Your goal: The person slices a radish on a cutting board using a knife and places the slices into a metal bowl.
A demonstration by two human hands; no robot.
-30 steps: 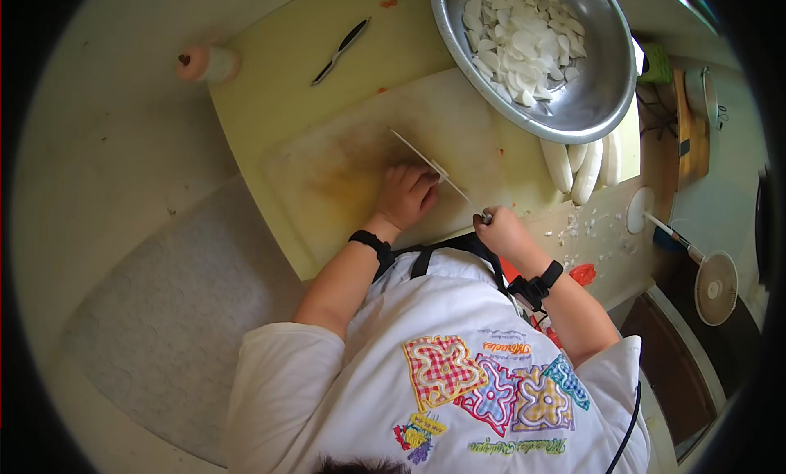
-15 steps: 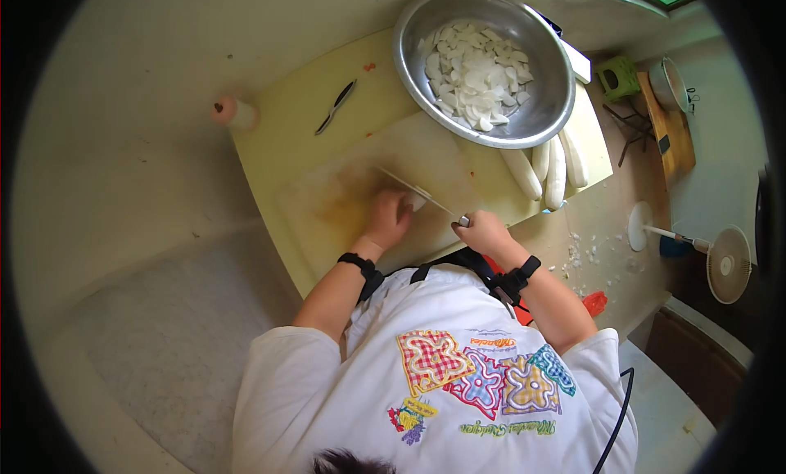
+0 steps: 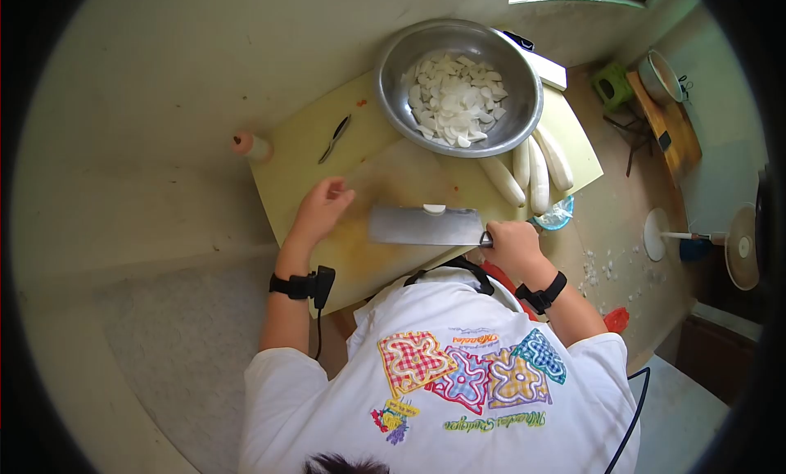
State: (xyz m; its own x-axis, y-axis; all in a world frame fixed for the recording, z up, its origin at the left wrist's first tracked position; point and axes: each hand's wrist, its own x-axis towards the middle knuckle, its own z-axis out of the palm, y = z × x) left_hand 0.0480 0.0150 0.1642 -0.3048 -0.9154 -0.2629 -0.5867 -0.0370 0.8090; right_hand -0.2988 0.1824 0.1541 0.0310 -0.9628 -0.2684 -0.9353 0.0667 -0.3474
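Note:
My right hand (image 3: 513,246) is closed round the handle of a cleaver (image 3: 426,227). The broad blade lies flat over the cutting board (image 3: 327,257), with a small white slice (image 3: 434,209) at its upper edge. To the left of the blade, my left hand (image 3: 325,205) is raised with its fingers apart and holds nothing. A steel bowl (image 3: 393,97) of white slices (image 3: 454,101) stands beyond the board. Several peeled white radishes (image 3: 538,175) lie to the right, beside the bowl.
On the yellow table (image 3: 282,159) lies a peeler (image 3: 334,138), and a pink-capped bottle (image 3: 252,146) stands at its left edge. A fan (image 3: 741,246), a green stool (image 3: 612,88) and a wooden bench (image 3: 667,130) are at the right.
My left hand has moved left, off the white piece by the blade, and its fingers have opened. The cleaver has turned from upright on edge to flat. The camera view has shifted.

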